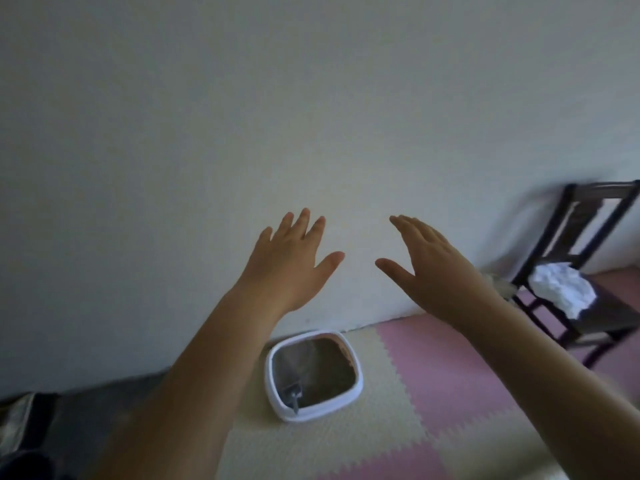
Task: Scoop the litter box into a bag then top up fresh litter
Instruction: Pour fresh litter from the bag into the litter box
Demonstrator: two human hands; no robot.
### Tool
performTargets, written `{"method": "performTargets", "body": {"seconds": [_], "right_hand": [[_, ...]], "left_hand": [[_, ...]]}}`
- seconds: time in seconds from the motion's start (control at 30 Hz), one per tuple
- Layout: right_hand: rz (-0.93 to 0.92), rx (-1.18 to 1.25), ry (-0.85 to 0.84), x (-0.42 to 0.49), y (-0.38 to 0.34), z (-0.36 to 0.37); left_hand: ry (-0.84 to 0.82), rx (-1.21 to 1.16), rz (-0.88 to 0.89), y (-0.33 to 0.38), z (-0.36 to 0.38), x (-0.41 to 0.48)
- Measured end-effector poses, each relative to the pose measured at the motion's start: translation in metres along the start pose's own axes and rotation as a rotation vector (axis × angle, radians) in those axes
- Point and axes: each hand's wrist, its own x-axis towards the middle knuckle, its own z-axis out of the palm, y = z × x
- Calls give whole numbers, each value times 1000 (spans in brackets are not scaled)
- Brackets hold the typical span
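A white-rimmed litter box point(358, 374) sits on the floor against the wall, filled with dark litter. A grey scoop point(293, 396) lies in its near left corner. My left hand point(294, 261) and my right hand point(433, 268) are raised in front of the wall, well above the box, palms facing away and fingers spread. Both hands hold nothing. A crumpled white bag or cloth point(561, 287) lies on a chair at the right.
A dark wooden chair point(595, 271) stands at the right by the wall. Foam puzzle mats point(433, 386) in cream and pink cover the floor. A dark object point(24, 424) lies at the far left on a grey floor strip.
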Motion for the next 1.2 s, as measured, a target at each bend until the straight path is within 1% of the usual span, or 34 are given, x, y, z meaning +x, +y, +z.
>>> {"method": "performTargets", "body": {"seconds": [0.1,0.2,0.3,0.43,0.53,0.73,0.87,0.97,1.03,1.1,1.2], "right_hand": [[130,-35,17,-43,88,-27],[257,-42,35,-78,156,-46],[352,-60,34,-103,210,-51],[455,-61,59,-109,268,-44],[499,-65,102,-94,305,-32],[569,-87,64,-22,382,-1],[692,2,103,26,425,16],[713,-23,94,42,463,35],[769,-13,93,45,491,38],[817,12,101,48,525,38],[834,-13,83,56,584,40]], "left_hand": [[-16,0,129,88,23,27],[-65,4,244,157,42,45],[-91,2,323,203,57,65],[-62,-29,396,238,75,103],[-38,-43,433,251,90,145],[-41,-72,467,270,126,247],[-92,-101,486,288,157,323],[-136,-103,541,317,189,379],[-161,-112,570,342,209,411],[-177,-122,591,370,227,441],[-183,-127,618,413,255,486]]}}
